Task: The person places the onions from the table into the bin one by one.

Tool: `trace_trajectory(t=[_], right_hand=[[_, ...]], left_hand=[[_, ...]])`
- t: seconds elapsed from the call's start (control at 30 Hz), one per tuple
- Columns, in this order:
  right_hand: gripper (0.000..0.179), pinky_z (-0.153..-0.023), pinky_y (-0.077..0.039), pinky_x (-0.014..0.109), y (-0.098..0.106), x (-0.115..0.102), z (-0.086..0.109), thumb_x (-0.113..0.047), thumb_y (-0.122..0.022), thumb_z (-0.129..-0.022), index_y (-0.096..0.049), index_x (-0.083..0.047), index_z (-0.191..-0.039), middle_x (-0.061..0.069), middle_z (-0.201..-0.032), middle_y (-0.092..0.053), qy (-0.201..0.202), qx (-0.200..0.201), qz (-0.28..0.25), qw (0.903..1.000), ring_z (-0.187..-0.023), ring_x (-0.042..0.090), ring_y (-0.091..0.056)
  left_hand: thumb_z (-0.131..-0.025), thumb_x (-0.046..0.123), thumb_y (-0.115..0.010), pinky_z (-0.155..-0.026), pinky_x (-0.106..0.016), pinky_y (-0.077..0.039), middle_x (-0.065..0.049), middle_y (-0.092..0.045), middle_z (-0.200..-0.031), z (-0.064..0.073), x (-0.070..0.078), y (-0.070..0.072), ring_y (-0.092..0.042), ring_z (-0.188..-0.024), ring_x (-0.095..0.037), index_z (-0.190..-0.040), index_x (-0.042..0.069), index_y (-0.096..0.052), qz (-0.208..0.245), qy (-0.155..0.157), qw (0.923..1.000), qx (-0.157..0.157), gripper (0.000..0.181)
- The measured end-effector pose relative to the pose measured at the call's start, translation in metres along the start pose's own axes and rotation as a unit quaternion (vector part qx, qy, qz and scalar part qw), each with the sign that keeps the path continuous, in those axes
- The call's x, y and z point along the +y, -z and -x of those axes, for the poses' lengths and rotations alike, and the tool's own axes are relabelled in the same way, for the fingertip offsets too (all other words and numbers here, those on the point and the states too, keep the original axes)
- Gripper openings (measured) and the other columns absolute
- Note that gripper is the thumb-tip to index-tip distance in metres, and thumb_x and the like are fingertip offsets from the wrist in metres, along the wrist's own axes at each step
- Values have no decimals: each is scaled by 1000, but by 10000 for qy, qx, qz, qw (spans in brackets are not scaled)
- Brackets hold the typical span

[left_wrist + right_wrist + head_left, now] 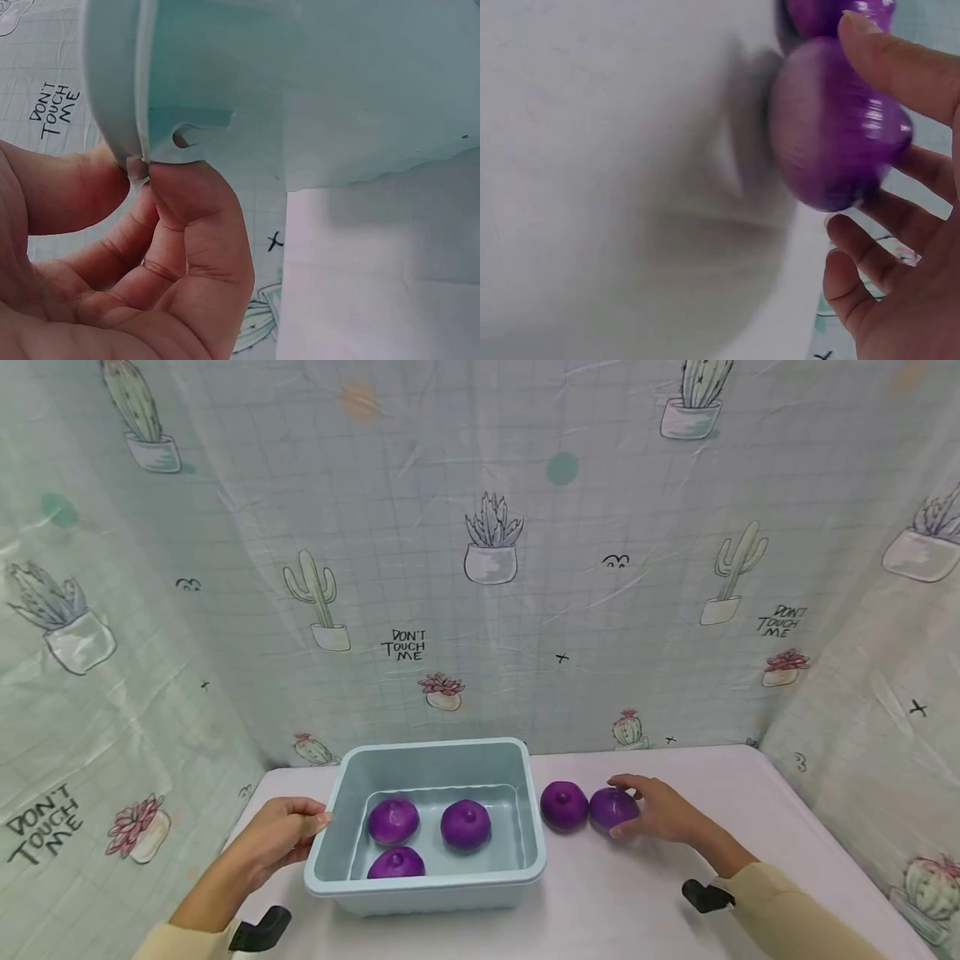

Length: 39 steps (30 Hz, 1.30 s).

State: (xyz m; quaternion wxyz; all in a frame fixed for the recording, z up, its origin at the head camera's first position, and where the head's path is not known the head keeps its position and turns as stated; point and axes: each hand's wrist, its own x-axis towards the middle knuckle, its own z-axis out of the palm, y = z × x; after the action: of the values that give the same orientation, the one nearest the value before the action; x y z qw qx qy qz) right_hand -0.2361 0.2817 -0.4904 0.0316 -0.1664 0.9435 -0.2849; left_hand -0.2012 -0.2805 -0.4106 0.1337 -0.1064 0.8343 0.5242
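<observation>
A pale blue-green plastic basin (431, 897) stands on the table, with three glossy purple onions lying in it, one of them an onion (466, 825) at the right. My left hand (281, 839) pinches the basin's left rim; in the left wrist view the thumb (75, 191) is on one side of the rim and the bent index finger on the other. Right of the basin, two more onions sit side by side on the table. My right hand (656, 810) grips the outer onion (613, 808), thumb and fingers on opposite sides. The inner onion (564, 806) lies between it and the basin.
The white table (600, 893) extends past the onions to the right and toward the front. A cactus-printed curtain (405, 568) hangs behind the table and along both sides. Black straps with mounts (705, 896) are on both wrists.
</observation>
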Motion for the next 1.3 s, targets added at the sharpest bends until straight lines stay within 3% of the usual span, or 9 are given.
trace_trajectory(t=[0.27,0.53,0.87,1.07,1.3], right_hand=[[84,-94,-54,58,-10,5,2,-35,-95,-71,-59,-7,-141,17,-130,-67,-249,27,-85,9996,-118,35,-61],[83,-91,-52,53,0,3,12,-43,-96,-68,-63,-15,-138,7,-122,-67,-183,320,-3,9993,-114,28,-59],[79,-80,-47,30,22,-35,24,-39,-98,-66,-64,-27,-136,-3,-121,-65,554,537,-334,9965,-109,9,-52],[79,-79,-46,28,27,-65,23,-37,-98,-66,-63,-29,-136,-9,-121,-66,1304,603,-416,9888,-106,3,-51],[78,-79,-47,29,31,-96,20,-32,-99,-64,-63,-35,-133,-12,-123,-66,1536,380,-594,9856,-106,4,-53]], left_hand=[[-102,10,-62,-73,-32,-58,-10,-69,-98,0,1,-1,-62,-81,-20,-122,-8,-61,7,32,10000,36,27],[-102,11,-62,-73,-32,-59,-10,-69,-99,-3,0,-2,-63,-81,-20,-122,-8,-61,-30,41,10000,48,27],[-102,11,-62,-72,-32,-59,-9,-70,-97,-2,-1,1,-63,-79,-19,-119,-8,-62,-21,-68,10000,18,25],[-102,12,-62,-72,-32,-59,-10,-69,-99,-3,-2,1,-62,-80,-19,-120,-7,-61,-32,-104,9999,37,26],[-101,11,-62,-72,-32,-59,-9,-69,-98,-3,-3,0,-61,-79,-20,-120,-7,-62,11,-75,10000,37,26]])
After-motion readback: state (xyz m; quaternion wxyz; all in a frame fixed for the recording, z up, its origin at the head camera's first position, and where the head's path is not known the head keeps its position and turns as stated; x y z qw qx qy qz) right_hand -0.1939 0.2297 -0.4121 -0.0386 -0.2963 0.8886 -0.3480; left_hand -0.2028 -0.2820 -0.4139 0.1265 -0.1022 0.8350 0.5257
